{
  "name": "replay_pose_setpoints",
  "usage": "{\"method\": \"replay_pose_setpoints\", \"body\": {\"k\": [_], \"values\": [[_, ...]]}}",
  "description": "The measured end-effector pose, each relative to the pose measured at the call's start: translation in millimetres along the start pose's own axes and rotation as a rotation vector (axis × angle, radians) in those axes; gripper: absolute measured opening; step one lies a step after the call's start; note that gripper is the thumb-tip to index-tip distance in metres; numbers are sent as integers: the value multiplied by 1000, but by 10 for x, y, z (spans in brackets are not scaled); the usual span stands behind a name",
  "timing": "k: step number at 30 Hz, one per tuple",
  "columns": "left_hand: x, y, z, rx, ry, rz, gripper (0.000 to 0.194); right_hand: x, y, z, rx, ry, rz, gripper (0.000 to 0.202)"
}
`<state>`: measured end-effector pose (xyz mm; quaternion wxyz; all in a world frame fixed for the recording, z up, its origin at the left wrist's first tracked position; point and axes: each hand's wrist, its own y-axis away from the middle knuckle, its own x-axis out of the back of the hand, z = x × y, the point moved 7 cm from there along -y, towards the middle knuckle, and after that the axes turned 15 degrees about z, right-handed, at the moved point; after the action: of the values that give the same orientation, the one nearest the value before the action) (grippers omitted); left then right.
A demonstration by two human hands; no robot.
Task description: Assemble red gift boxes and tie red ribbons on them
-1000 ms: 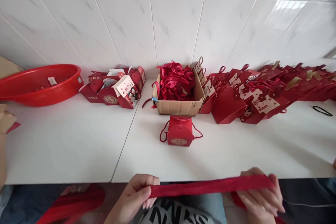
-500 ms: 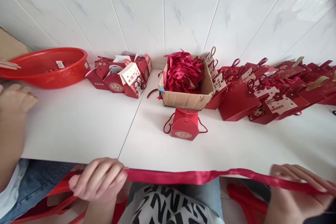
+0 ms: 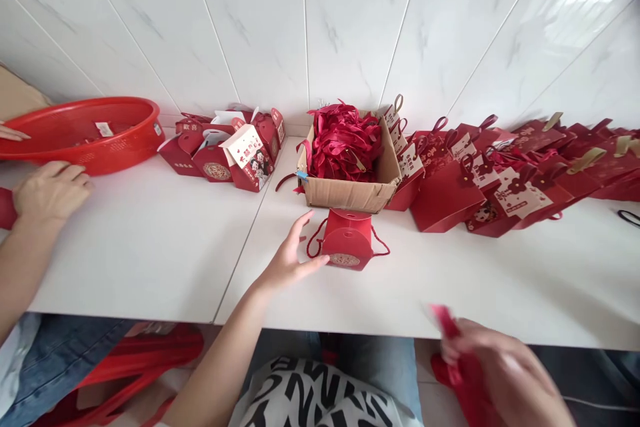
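Observation:
A small red gift box (image 3: 347, 237) with twisted cord handles on both sides stands upright on the white table, a round gold print low on its front. My left hand (image 3: 291, 255) is beside it, thumb and fingers spread, the thumb at the box's lower left; whether it touches is hard to tell. Off the table's front edge, at the lower right, my right hand (image 3: 493, 360) is closed on a red ribbon (image 3: 447, 321). One ribbon end sticks up past the fingers and the rest hangs below. That hand is blurred by motion.
Behind the box stands a cardboard box (image 3: 350, 195) heaped with red ribbons (image 3: 345, 140). Several red gift boxes (image 3: 217, 153) sit left of it, and many red gift bags (image 3: 445, 200) at right. A co-worker's hand (image 3: 53, 190) is by a red plastic basket (image 3: 125, 150).
My left hand has let go of the ribbon's left end and reached forward to the gift box. My right hand has moved inward with the ribbon, which is no longer stretched between both hands.

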<state>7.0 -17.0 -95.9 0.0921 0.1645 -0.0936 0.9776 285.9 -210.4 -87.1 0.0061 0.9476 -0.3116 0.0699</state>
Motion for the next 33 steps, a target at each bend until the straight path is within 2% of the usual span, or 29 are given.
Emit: {"method": "replay_pose_setpoints", "body": {"k": [3,6,12,14,18,22,25,29,31,33], "values": [[-123,-143,62,-65,11,-19,80,-430,14,52,-39,30,-172,29],[-191,-161,54,-76,12,-36,84,-639,24,-14,-25,44,-213,31],[-227,-103,32,-135,8,12,100,-696,0,-106,-57,-62,-221,31],[-222,-148,19,-115,17,41,93,-718,-8,-116,-61,-71,-219,30],[-188,-316,76,-108,-10,92,64,-764,6,-138,-45,-90,-221,29],[-250,-414,221,-184,-58,39,50,-756,9,-151,-11,-74,-215,28],[-263,-323,299,-224,-139,77,47,-731,-11,-152,-8,-62,-176,28],[-120,21,396,-249,-317,233,42,-683,-46,-157,-25,-54,-60,30],[-34,188,515,-356,-420,309,42,-654,-78,-164,-22,-38,7,31],[1,267,610,-436,-411,323,48,-635,-131,-201,28,-23,56,33]]}}
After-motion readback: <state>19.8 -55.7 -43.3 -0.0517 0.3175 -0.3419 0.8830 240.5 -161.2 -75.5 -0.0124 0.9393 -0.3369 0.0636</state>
